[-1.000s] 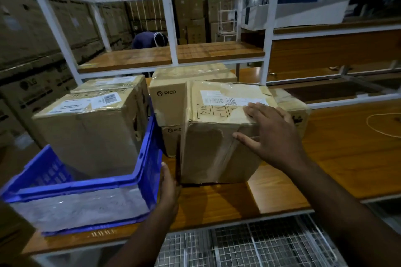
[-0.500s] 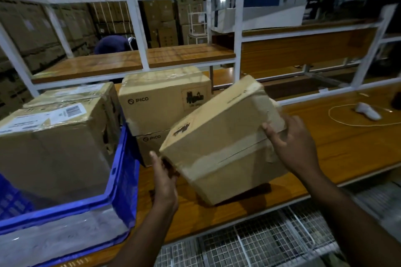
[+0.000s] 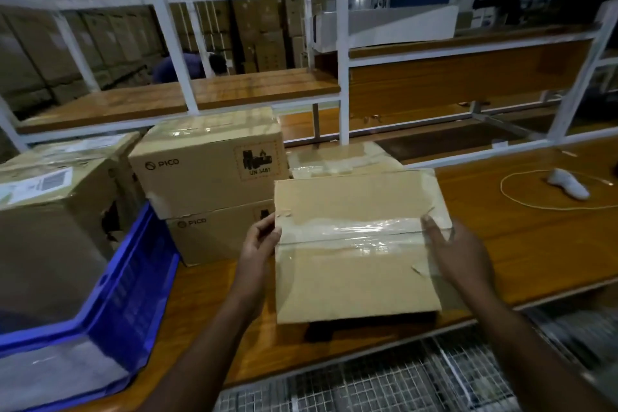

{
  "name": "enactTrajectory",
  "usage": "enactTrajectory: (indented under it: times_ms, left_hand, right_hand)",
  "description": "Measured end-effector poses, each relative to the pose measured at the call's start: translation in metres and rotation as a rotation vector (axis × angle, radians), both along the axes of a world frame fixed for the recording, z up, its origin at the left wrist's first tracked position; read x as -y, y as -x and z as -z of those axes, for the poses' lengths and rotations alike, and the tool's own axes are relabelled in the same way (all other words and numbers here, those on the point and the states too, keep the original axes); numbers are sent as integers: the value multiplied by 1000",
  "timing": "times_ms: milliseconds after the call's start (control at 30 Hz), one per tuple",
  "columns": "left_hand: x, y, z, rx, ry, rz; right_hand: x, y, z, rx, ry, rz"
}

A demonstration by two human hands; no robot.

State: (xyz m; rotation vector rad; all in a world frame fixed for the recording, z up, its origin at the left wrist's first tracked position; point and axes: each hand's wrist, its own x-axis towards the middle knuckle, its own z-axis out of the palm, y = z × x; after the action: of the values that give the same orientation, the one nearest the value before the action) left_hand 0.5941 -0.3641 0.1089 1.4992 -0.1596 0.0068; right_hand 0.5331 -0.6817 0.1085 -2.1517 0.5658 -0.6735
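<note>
Both hands grip a box [image 3: 357, 264] above the front edge of a wooden bench [image 3: 541, 244], its taped face turned up toward the camera. The left hand [image 3: 259, 244] curls round the box's left edge. The right hand [image 3: 459, 254] clasps the right edge, thumb lying on the strip of clear tape [image 3: 354, 232] that runs across the middle. Whether the box's underside touches the bench cannot be told; a dark shadow lies beneath its near edge. Just behind it, toward the bench's back edge, two PICO boxes [image 3: 207, 167] stand stacked. A blue crate [image 3: 130, 294] holding a labelled carton [image 3: 50, 227] sits at the bench's left end. A white cable [image 3: 521, 202] loops on the wood near the right end.
</note>
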Motion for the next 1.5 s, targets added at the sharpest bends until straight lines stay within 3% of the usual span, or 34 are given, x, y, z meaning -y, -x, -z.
enactTrajectory:
  times_ms: [200,400,600,933,1133,1267,1400,1500]
  left_hand:
    - [20,7,8,-153,-68,-35]
    - [34,33,19,-152,-98,-52]
    - [64,42,-10,79,-96,-77]
    - [88,-1,-60,348,-16,-9]
    - [82,-56,-78,317,-199,90]
    - [82,-91,-84,258,-354,-11]
    - [86,-119,-90,485,-666,-332]
    - [85,-133,-92,741,-924,-447]
  right_hand:
    - [37,-28,4,-73,-131,-113]
    - [57,-17,24,99,-419,-197]
    - [90,-18,-5,300,-422,-58]
    - [99,-56,-84,467,-485,-54]
    - [94,-107,-105,492,-456,-170]
    - [83,-143,-104,495,-447,-238]
    - [67,-167,-95,498,-295,-228]
    - [58,-183,-90,511,-323,-143]
